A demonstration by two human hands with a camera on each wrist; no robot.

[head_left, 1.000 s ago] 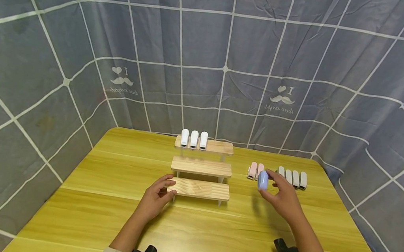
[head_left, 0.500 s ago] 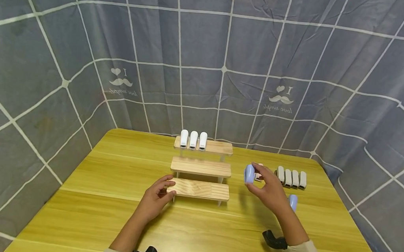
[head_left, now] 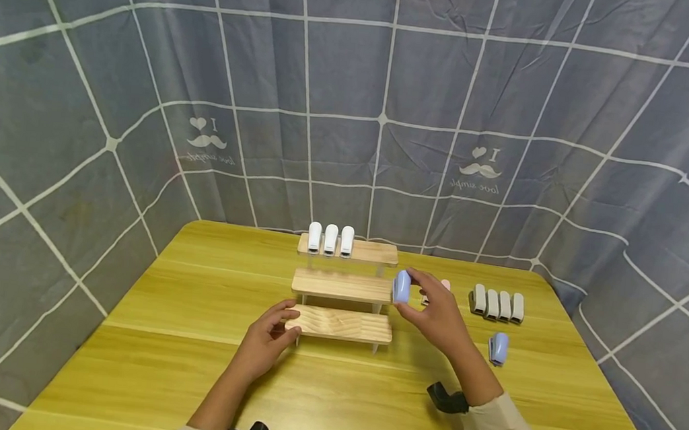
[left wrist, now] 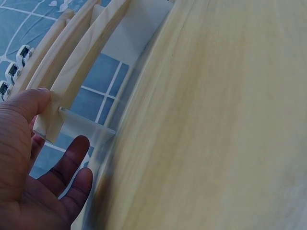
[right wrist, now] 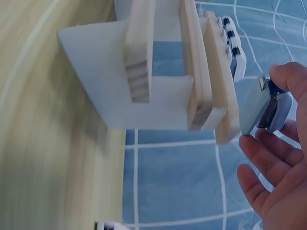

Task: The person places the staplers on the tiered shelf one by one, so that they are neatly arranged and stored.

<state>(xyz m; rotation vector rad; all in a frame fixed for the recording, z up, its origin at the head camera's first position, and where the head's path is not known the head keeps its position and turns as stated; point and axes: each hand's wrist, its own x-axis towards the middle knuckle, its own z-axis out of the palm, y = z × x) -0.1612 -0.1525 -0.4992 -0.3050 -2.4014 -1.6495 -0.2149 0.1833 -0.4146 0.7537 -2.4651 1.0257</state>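
Right of the frame's centre, our right grip [head_left: 436, 320] is closed on a blue stapler [head_left: 401, 287], pinching it end to end near the middle shelf's [head_left: 339, 285] right end. Left of centre, our left grip [head_left: 264, 338] pinches the bottom shelf [head_left: 338, 323]. We judge the stapler light, stiff, perhaps slippery; holding its ends should avoid squeezing it shut.
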